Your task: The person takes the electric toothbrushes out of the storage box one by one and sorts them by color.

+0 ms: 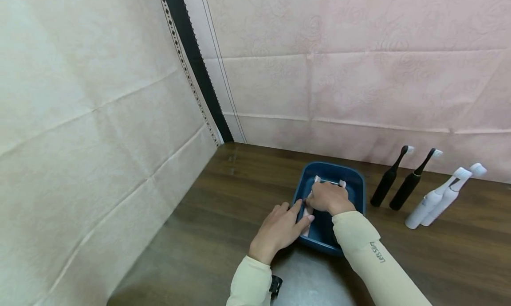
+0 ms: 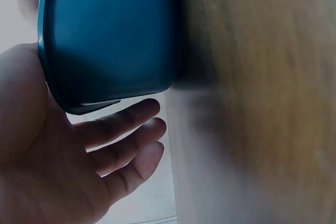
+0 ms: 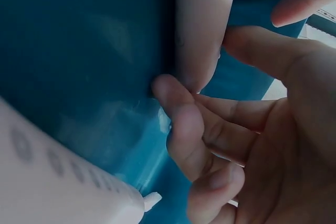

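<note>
A deep blue rectangular basin (image 1: 360, 195) stands on the table. My right hand (image 1: 329, 197) reaches down into it and pinches a pale pink electric toothbrush (image 1: 306, 228) along its left side. Close up in the right wrist view, thumb and index fingertip meet the rounded end of that toothbrush (image 3: 205, 30). A second pink toothbrush (image 3: 68, 177), with a row of marks on its handle, lies in the basin too; my right hand mostly hides it from the head view. My left hand (image 1: 279, 230) rests over the basin's left rim, fingers loosely extended, thumb inside overlapping the pinched toothbrush.
Right of the basin, two black electric toothbrushes (image 1: 385, 186) (image 1: 405, 190) stand upright. Two white ones (image 1: 425, 208) (image 1: 443, 206) stand farther right. A cloth-covered wall (image 1: 359, 88) rises behind the wooden table (image 1: 215, 235), another on the left.
</note>
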{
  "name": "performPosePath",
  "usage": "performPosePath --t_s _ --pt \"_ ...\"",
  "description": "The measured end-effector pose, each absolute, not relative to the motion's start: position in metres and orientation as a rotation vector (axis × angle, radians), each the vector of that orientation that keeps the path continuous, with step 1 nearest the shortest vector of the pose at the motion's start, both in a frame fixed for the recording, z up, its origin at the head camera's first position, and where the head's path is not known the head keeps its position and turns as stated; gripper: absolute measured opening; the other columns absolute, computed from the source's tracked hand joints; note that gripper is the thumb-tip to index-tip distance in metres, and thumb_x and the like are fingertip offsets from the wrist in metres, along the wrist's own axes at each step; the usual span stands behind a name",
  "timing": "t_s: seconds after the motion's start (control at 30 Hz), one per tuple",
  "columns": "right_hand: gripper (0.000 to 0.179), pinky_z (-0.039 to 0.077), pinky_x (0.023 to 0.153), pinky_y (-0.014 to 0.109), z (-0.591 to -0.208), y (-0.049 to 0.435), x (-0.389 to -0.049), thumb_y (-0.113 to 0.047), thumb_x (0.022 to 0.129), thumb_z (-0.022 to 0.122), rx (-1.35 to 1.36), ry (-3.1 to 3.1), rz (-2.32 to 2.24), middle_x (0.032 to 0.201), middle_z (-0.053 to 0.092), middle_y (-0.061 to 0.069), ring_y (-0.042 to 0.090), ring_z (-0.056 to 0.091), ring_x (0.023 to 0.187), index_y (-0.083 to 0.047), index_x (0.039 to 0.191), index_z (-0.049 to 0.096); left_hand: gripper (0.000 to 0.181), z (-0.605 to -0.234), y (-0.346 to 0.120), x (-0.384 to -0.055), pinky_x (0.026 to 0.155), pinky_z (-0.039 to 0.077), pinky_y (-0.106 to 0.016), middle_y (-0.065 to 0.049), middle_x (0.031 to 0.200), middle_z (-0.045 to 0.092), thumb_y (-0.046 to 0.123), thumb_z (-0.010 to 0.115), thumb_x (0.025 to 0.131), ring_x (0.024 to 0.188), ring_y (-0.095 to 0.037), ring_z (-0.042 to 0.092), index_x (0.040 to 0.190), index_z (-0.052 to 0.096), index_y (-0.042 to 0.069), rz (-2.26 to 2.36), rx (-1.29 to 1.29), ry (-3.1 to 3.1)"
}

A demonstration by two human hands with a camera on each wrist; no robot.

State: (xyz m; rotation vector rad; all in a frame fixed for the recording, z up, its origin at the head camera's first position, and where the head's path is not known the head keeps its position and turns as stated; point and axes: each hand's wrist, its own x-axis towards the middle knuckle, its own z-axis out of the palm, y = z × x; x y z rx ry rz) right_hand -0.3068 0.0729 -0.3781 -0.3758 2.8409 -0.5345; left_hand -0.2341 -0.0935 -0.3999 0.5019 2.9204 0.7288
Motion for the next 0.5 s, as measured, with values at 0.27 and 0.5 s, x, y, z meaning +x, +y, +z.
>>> performPosePath --t_s 0.27,0.5 --pt "0.036 0.038 0.053 0.030 -0.3803 0.0730 -0.3100 -0.023 0.098 0.064 -0.355 2.834 -0.555 0.058 0.045 0.002 0.019 0.051 0.054 -0.009 0.066 0.066 0.066 -0.3999 -0.0932 -0.2339 0.099 0.048 -0.045 -0.014 0.139 0.056 0.058 0.043 0.105 0.116 -0.025 0.053 0.155 0.044 0.016 0.755 0.483 2.911" --pt "0.035 0.037 0.052 0.029 -0.3810 0.0725 -0.3096 -0.023 0.099 0.064 -0.338 2.830 -0.575 0.059 0.046 0.003 0.019 0.050 0.055 -0.009 0.066 0.067 0.066 -0.4003 -0.0935 -0.2334 0.094 0.050 -0.043 -0.013 0.135 0.058 0.058 0.043 0.104 0.110 -0.023 0.053 0.155 0.044 0.016 0.752 0.494 2.913"
